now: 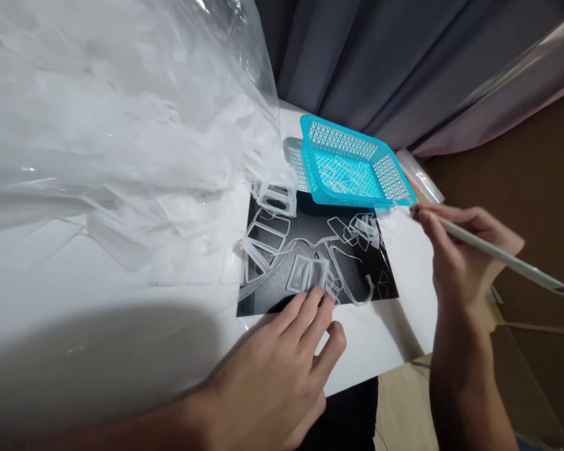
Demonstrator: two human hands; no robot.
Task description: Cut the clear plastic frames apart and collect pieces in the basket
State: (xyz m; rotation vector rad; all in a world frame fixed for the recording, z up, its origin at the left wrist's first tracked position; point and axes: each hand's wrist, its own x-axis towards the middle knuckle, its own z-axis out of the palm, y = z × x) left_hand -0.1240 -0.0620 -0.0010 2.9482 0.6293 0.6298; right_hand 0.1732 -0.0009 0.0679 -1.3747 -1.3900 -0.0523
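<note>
My left hand (286,357) rests at the near edge of a black sheet (305,216). Its fingers are extended and not wrapped round anything, and the fingertips touch a clear plastic frame piece (308,274). Above the table's right side, my right hand (460,250) is closed round a slim pen-like tool (502,252) with a pale handle. The tool's tip points left, towards the basket's near corner; its exact kind is unclear. Small translucent outline pieces (364,228) lie in a loose pile on the sheet, with curved plastic strips (350,282) beside my left fingers.
A blue perforated basket (390,156) with several thin clear pieces inside stands at the back of the white table (357,357). A large clear bag (122,125) full of whitish plastic pieces fills the left. Behind hangs a grey curtain (357,56). A clear roll (420,175) lies beside the basket.
</note>
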